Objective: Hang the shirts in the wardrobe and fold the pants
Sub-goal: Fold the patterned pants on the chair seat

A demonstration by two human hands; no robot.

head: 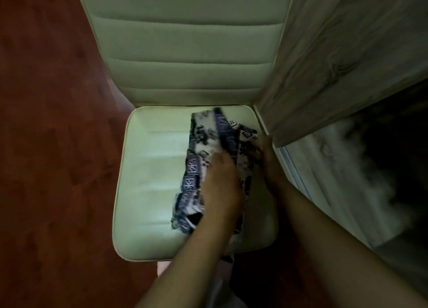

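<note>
Pants (199,168) lie in a long folded strip toward the right edge of the chair seat (150,168). The left hand (220,187) presses flat on top, probably pinning the fold, while the right hand (264,155) pinches cloth at that edge, likely to tuck it.
</note>
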